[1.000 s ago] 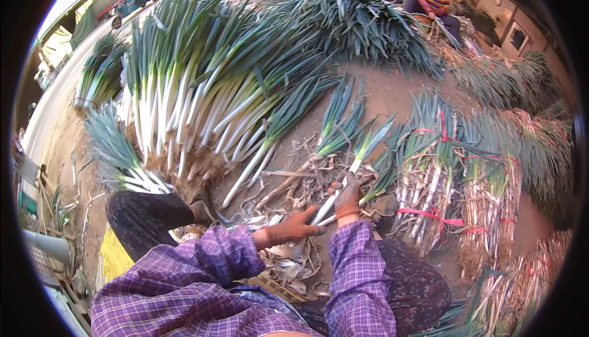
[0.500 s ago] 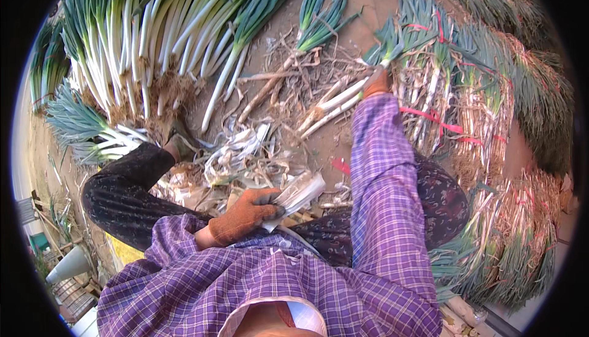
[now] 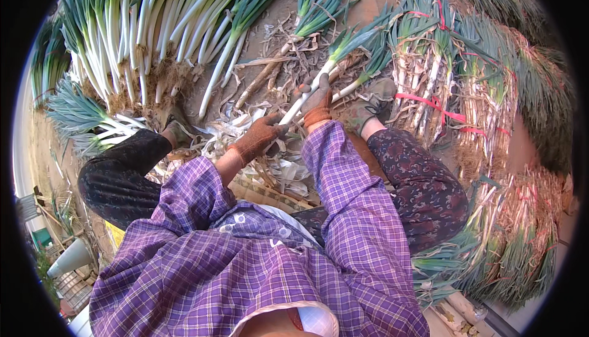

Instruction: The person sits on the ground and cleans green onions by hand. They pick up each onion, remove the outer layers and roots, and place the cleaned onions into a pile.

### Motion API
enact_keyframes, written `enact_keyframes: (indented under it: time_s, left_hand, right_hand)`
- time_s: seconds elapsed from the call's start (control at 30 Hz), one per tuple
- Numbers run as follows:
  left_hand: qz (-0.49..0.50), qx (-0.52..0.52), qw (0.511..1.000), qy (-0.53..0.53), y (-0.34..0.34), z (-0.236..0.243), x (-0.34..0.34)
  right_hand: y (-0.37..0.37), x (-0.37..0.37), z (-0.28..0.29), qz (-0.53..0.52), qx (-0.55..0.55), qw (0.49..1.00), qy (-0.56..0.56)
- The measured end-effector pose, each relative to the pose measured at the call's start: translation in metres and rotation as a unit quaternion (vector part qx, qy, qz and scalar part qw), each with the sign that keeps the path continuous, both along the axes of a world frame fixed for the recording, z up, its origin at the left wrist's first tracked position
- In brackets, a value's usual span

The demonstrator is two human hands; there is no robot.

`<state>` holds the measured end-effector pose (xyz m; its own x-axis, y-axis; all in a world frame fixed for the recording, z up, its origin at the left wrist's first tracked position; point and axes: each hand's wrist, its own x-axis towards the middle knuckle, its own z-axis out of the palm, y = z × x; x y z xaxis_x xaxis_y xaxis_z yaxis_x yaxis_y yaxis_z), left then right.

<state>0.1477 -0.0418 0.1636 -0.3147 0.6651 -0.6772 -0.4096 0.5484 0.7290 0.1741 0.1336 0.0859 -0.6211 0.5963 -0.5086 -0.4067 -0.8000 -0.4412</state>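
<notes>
A leek (image 3: pixel 297 107) with a white stalk and green leaves lies slanted in front of me, its leafy end pointing away to the right. My right hand (image 3: pixel 317 103), in an orange-brown work glove, is closed around the middle of its stalk. At the pale lower end, my gloved left hand (image 3: pixel 257 137) has its thumb and fingers closed on the leek. Another leek (image 3: pixel 348 89) lies just beyond my right hand. Peeled skins (image 3: pixel 294 171) litter the ground beneath both hands.
A large heap of leeks (image 3: pixel 132 36) with rooty ends stands at left. Bundles tied with red ribbon (image 3: pixel 429 73) line the right side, and more bundles (image 3: pixel 509 239) lie at lower right. A small bunch of leeks (image 3: pixel 316 6) is ahead. My bent legs flank the work area.
My right hand has come back toward me from the right, bringing the leek. My left hand has let go of a pale strip of skin and moved forward to the leek's lower end.
</notes>
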Motion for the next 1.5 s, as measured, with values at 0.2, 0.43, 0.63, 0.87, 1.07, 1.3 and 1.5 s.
enact_keyframes:
  time_s: [0.2,0.43,0.63,0.87,1.07,1.3,1.5]
  left_hand:
    - [-0.074,-0.019,0.961,0.266,-0.047,-0.001,0.037]
    - [0.022,0.039,0.912,0.409,-0.067,-0.011,0.022]
    - [0.172,0.148,0.827,0.514,-0.042,0.029,-0.048]
    - [0.367,0.183,0.725,0.554,-0.087,0.143,-0.29]
    - [0.219,-0.296,0.703,0.608,-0.202,0.109,-0.503]
    - [0.144,-0.434,0.575,0.678,-0.191,0.07,-0.46]
    - [-0.122,-0.169,0.625,0.752,-0.029,0.022,-0.313]
  right_hand:
    - [0.059,0.024,-0.016,0.036,-0.048,0.996,0.061]
    - [0.041,-0.022,0.062,0.095,0.132,0.984,0.075]
    - [-0.04,-0.086,0.188,0.15,0.329,0.93,0.075]
    - [-0.09,-0.13,0.2,0.291,0.596,0.748,0.037]
    - [-0.101,-0.006,0.12,0.343,0.361,0.849,-0.177]
    - [-0.131,0.072,0.127,0.275,0.193,0.911,-0.238]
    - [-0.13,0.07,0.127,0.292,0.168,0.924,-0.18]
